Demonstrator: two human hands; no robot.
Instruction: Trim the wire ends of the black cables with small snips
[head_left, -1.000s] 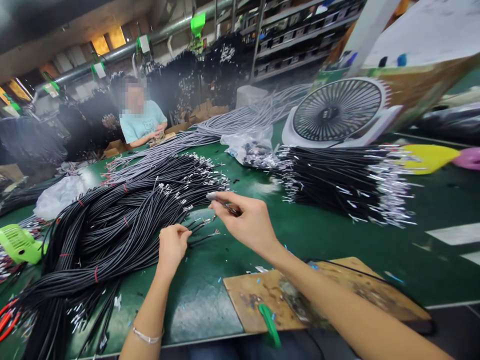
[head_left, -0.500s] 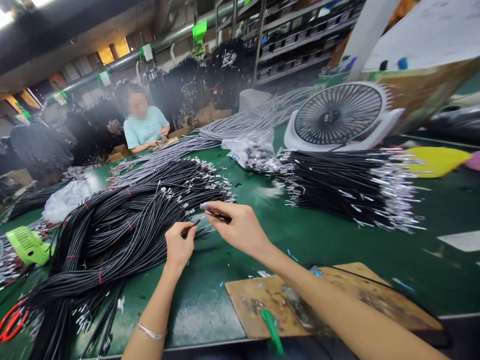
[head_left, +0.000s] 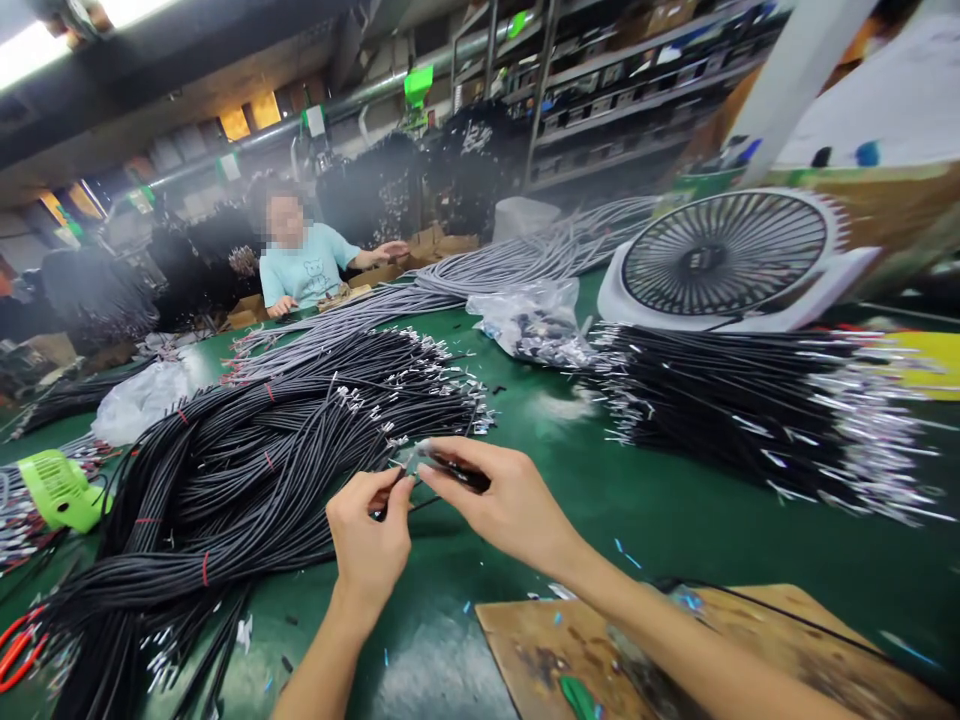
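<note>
My left hand (head_left: 371, 530) is closed in a pinch on the end of a thin black cable, mostly hidden by the fingers. Close beside it, my right hand (head_left: 506, 500) is closed around a slim dark object with a pale tip; its kind cannot be made out. The fingertips of both hands nearly meet, with small pale ends between them. Just beyond and to the left lies a big heap of black cables (head_left: 300, 440) with white-tipped ends, tied in bundles with red bands.
A white fan (head_left: 724, 255) stands behind a second stack of black cables (head_left: 720, 400) on the green table (head_left: 555, 480). Near my right forearm lies a stained wooden board (head_left: 540, 650). A plastic bag (head_left: 532, 315), grey cables (head_left: 480, 265) and a person (head_left: 307, 265) are farther back.
My right hand has come down to my left hand, bringing the pale tip to the left fingertips. The view has shifted slightly. Across the table, the person has stretched one arm out sideways.
</note>
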